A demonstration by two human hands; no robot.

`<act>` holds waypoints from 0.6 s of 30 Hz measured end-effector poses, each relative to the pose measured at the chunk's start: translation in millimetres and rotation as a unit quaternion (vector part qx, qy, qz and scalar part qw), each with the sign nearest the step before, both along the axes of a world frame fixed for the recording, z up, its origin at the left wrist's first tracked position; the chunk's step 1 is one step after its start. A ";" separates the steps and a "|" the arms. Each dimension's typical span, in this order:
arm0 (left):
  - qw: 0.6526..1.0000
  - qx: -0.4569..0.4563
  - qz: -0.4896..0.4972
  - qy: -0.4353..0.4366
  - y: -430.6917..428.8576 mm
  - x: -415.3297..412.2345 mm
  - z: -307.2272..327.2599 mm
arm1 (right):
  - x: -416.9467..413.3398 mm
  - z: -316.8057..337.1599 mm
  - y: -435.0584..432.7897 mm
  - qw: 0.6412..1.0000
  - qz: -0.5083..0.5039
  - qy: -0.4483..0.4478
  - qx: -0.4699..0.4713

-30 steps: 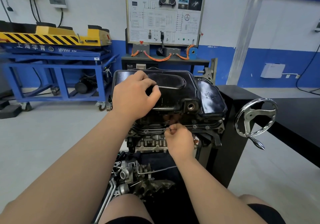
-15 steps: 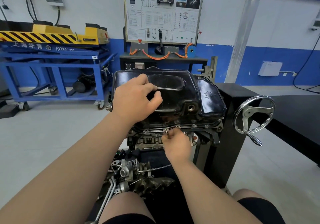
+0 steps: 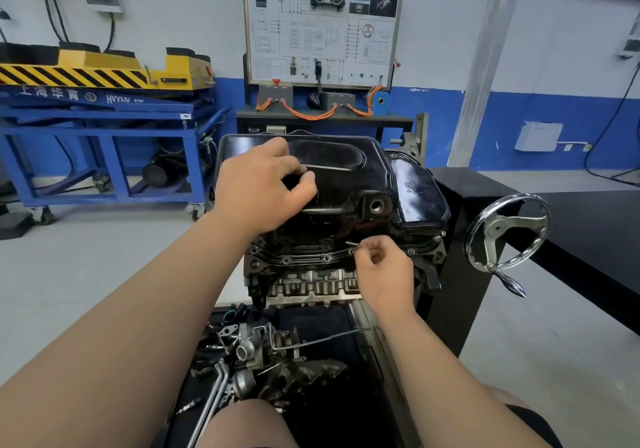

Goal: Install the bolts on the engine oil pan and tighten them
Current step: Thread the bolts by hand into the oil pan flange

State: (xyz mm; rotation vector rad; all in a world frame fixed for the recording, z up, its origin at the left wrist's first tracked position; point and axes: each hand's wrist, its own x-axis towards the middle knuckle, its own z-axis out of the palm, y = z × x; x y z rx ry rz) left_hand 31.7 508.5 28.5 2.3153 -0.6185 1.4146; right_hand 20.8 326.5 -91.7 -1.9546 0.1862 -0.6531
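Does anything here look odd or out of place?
A heap of loose engine parts lies below the engine, and the drain hole in the oil pan has no plug. Nothing looks spilled or broken.

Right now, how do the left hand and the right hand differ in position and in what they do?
The left hand rests high on top of the oil pan; the right hand sits lower, at its near flange. The right hand's fingers pinch a small bolt; the left hand's fingers are curled, and whether they hold anything cannot be told. Both are bare and work at the same pan.
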 end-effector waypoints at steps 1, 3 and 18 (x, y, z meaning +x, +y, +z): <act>1.000 -0.002 0.001 -0.004 -0.1 0.5 1.6 | -0.1 3.0 -3.7 1.000 0.010 -0.002 -0.021; 1.000 -0.001 0.003 -0.012 -0.7 0.8 2.9 | 2.0 8.0 -9.0 0.998 0.031 0.006 -0.061; 0.999 -0.014 0.008 -0.034 -5.9 -23.4 -20.9 | 8.6 -22.8 1.1 0.983 0.041 0.076 -0.160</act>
